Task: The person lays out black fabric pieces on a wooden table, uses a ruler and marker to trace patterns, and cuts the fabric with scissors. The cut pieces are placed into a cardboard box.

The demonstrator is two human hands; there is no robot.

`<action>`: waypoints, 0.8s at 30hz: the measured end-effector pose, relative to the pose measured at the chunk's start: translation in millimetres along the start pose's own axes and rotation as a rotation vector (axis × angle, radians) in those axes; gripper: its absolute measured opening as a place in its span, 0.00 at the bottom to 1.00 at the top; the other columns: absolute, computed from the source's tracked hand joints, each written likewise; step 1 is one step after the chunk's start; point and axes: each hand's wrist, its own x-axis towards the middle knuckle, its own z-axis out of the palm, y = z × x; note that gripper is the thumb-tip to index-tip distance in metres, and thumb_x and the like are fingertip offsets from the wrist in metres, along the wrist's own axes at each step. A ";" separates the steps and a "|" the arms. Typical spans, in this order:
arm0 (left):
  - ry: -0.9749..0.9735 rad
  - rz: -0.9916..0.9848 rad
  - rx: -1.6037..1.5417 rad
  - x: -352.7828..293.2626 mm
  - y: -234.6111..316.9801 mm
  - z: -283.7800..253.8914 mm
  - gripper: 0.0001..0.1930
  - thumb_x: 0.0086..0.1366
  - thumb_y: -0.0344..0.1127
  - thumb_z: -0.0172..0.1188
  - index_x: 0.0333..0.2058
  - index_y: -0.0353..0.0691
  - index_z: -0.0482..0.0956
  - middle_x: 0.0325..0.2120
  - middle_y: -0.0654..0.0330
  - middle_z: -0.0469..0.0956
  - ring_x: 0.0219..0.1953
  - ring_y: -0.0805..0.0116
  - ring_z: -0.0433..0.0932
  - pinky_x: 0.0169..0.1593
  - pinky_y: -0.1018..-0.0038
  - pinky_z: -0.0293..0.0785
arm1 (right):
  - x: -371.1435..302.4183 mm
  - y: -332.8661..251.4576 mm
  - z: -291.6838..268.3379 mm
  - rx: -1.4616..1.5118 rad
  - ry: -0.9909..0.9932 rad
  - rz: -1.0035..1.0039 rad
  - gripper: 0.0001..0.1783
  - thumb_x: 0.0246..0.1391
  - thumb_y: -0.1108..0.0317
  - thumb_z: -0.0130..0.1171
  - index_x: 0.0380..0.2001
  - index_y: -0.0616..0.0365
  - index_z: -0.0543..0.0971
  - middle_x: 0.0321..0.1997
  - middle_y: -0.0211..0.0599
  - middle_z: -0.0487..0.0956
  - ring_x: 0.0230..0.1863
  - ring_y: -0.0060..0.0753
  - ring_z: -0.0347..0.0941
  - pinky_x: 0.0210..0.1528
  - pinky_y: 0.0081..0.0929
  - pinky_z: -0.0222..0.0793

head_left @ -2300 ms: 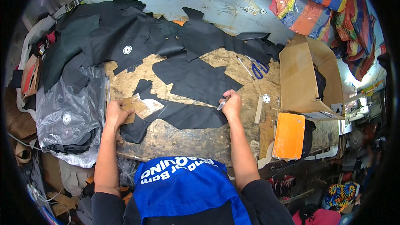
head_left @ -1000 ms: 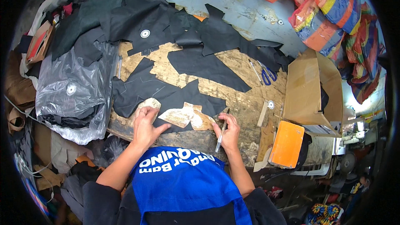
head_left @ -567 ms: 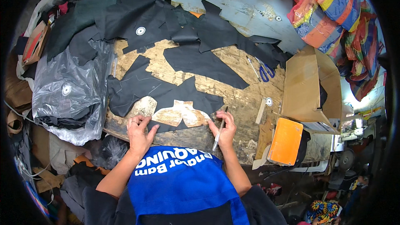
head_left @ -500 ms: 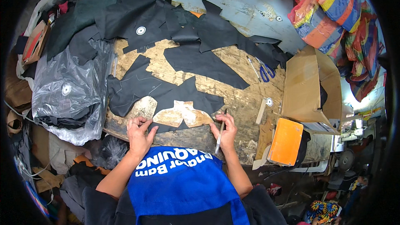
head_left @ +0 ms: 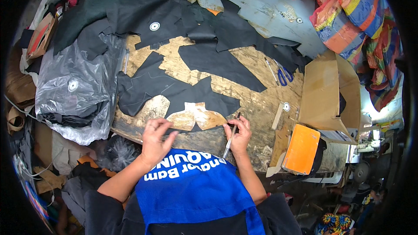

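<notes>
On the wooden table, a worn brown-and-white pattern template [head_left: 182, 120] with two rounded lobes lies on a dark leather piece [head_left: 223, 100]. My left hand [head_left: 157, 138] is beside the template's left end, thumb and fingers apart, holding nothing that I can see. At the opposite end, my right hand [head_left: 240, 136] grips a pen [head_left: 228, 146] slantwise between its fingers. Its fingertips are at the template's right tip. Pale drawn lines mark another part of the leather, left of the template [head_left: 148, 85].
Dark leather sheets [head_left: 148, 11] cover the table's far side. Blue-handled scissors [head_left: 285, 76] lie on the right, near a cardboard box [head_left: 320, 91] and an orange pad [head_left: 301, 149]. A plastic-wrapped bundle [head_left: 74, 89] stands at left.
My left hand has lifted back slightly from the leather and the template's left end. The right hand stays at the template's right tip with the pen. The whole view has shifted a little.
</notes>
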 end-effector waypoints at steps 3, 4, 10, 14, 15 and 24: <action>-0.355 0.088 -0.116 9.8 21.6 5.1 0.16 0.54 0.38 0.64 0.39 0.35 0.79 0.43 0.48 0.74 0.47 0.51 0.71 0.50 0.64 0.69 | 0.0 -1.2 0.5 0.010 0.021 -0.034 0.12 0.37 0.75 0.70 0.28 0.59 0.78 0.32 0.40 0.79 0.44 0.42 0.73 0.48 0.33 0.68; -0.435 0.135 -0.126 13.1 28.4 9.1 0.18 0.55 0.42 0.62 0.41 0.35 0.78 0.46 0.45 0.73 0.51 0.49 0.70 0.53 0.63 0.67 | 1.2 -2.7 0.2 0.017 0.040 -0.055 0.12 0.38 0.75 0.69 0.29 0.59 0.78 0.32 0.41 0.79 0.44 0.42 0.73 0.47 0.33 0.68; -0.907 0.229 0.172 22.6 46.8 36.9 0.38 0.61 0.65 0.44 0.59 0.39 0.63 0.63 0.37 0.46 0.67 0.40 0.40 0.60 0.34 0.39 | 20.4 -26.6 -9.1 0.465 0.044 0.275 0.11 0.60 0.72 0.51 0.42 0.65 0.77 0.33 0.34 0.77 0.36 0.23 0.74 0.41 0.20 0.69; -0.980 0.156 0.215 19.0 40.9 42.7 0.43 0.60 0.70 0.36 0.62 0.40 0.57 0.64 0.37 0.43 0.67 0.39 0.35 0.57 0.28 0.35 | 31.9 -52.6 -2.2 0.605 -0.260 0.242 0.09 0.58 0.72 0.53 0.40 0.64 0.77 0.33 0.32 0.75 0.30 0.20 0.73 0.34 0.15 0.70; -0.963 0.158 0.196 17.7 39.8 43.0 0.43 0.61 0.70 0.36 0.62 0.39 0.57 0.64 0.37 0.44 0.67 0.39 0.37 0.57 0.28 0.34 | 29.7 -62.1 8.0 0.688 -0.318 0.286 0.08 0.58 0.72 0.54 0.40 0.64 0.76 0.33 0.32 0.76 0.31 0.19 0.73 0.34 0.15 0.70; -1.212 0.112 0.188 22.4 36.6 47.1 0.38 0.63 0.63 0.40 0.57 0.32 0.62 0.57 0.35 0.60 0.63 0.41 0.53 0.65 0.54 0.46 | 39.8 -111.9 78.2 0.466 -0.994 0.109 0.11 0.58 0.66 0.54 0.37 0.65 0.76 0.30 0.35 0.79 0.32 0.20 0.73 0.34 0.22 0.70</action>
